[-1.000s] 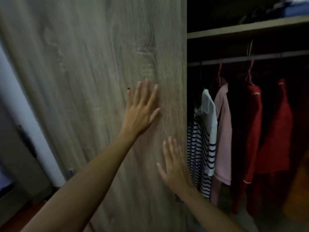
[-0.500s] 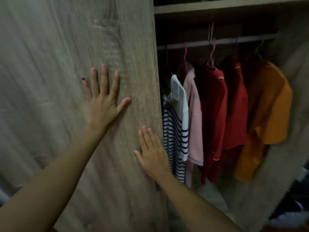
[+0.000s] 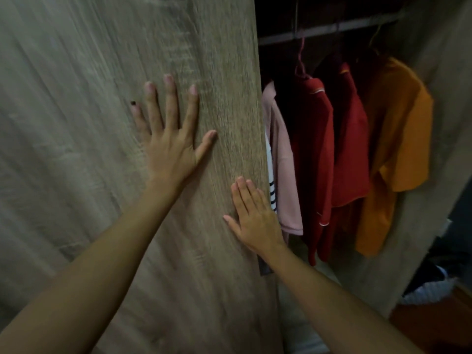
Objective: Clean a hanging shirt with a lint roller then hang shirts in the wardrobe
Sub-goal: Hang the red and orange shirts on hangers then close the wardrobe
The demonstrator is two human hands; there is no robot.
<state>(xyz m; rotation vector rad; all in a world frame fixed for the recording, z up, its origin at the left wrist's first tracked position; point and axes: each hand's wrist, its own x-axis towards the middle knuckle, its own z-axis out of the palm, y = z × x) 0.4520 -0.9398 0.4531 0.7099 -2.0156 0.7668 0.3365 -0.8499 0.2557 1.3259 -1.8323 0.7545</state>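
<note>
Dim room, wood-grain wardrobe filling most of the view, blurry on the left.

Sliding door [image 3: 107,123] covers the left and centre. We've got our left hand [image 3: 171,139] flat on it, fingers spread wide, gripping nothing. Our right hand [image 3: 255,215] sits lower and right, also flat and empty, fingers together, just beside the door's right edge. No handle visible, so palm friction is likely the way to shove the panel sideways; two hands at different heights should stop it racking in the track. Whether the door is going open or shut, we can't tell.

Right of the door edge, the open bay. Rail [image 3: 324,29] runs across the top. Hanging from it, left to right: striped shirt [image 3: 271,185], mostly hidden behind the door and our right hand; pink shirt [image 3: 283,159]; red shirt [image 3: 316,154] on a pink hanger [image 3: 301,57]; second red shirt [image 3: 355,149]; orange shirt [image 3: 401,139] nearest the right side panel [image 3: 441,200]. They're packed close, touching or overlapping.

No lint roller in view. With shirts on the rail and both hands on the door, we judge this is a door-handling step near the hanging stage.

Far right, bottom: dark pile with something white, too unclear to call.
</note>
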